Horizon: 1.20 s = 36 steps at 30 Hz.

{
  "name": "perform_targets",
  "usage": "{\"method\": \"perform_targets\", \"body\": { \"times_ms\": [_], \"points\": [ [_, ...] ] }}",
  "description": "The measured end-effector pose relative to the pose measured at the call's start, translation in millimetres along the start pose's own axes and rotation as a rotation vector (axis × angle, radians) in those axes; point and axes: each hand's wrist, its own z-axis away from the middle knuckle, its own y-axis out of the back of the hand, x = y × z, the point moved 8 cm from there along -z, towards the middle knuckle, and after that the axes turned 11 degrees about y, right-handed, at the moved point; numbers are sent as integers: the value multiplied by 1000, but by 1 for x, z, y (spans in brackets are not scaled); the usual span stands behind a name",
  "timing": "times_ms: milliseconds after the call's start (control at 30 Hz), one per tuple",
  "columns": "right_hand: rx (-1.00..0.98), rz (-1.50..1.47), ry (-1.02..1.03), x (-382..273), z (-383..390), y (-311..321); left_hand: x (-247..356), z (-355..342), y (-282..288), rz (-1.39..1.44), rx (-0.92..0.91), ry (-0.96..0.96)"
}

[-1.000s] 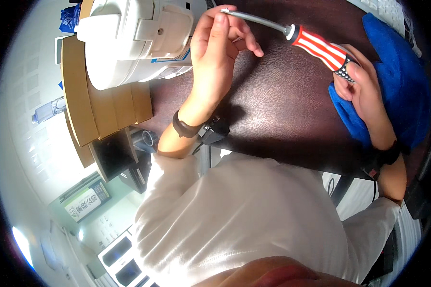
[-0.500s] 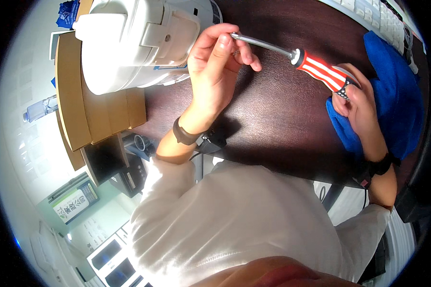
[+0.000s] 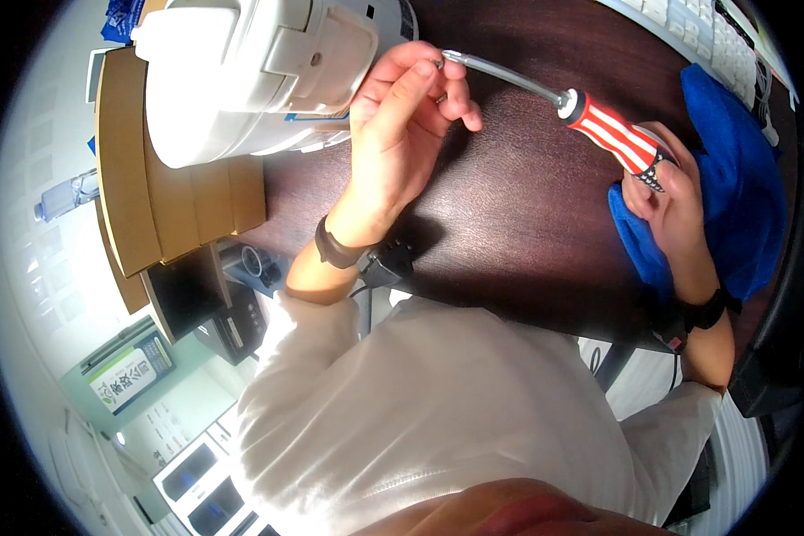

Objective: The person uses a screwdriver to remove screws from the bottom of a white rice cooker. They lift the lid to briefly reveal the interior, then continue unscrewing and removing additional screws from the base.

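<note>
My right hand (image 3: 670, 183) wraps round the handle of a screwdriver (image 3: 612, 132), which has red and white stripes and a dark, star-dotted end. Its metal shaft (image 3: 509, 74) points left, the tip close to the fingers of my left hand (image 3: 402, 116). Between that hand's thumb and forefinger is a tiny metal piece (image 3: 439, 64) that looks like a screw; the fingers partly hide it. The screwdriver tip appears just beyond this piece, slightly apart from it. Behind my left hand stands a white plastic appliance (image 3: 214, 80) with a latch-like panel.
A blue cloth (image 3: 741, 188) lies beside my right hand on the dark brown table (image 3: 518, 223). At the far right is a white keyboard (image 3: 679, 27) with a cable. Cardboard (image 3: 134, 179) stands left of the appliance.
The screwdriver has shifted slightly right, and its tip has come away from my left fingertips, where the small metal piece now shows. Both hands keep their grip.
</note>
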Motion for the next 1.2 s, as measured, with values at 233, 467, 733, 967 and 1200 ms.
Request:
{"method": "perform_targets", "body": {
  "times_ms": [233, 467, 733, 967, 1200],
  "points": [
    [67, -25, 10, -3, 2, -1, -9, -6, 4, 168, 12, 81],
    [74, -28, 20, -2, 2, 0, -14, -6, 3, 202, 17, 143],
    [94, -28, 22, -2, 3, 0, -16, -6, -1, 190, -34, 129],
    [59, -2, 27, -2, 4, 0, -14, -5, 2, 81, 34, 138],
    [63, 96, 64, -10, 4, -3, -12, -6, -3, 62, 23, 111]
  ]
}}
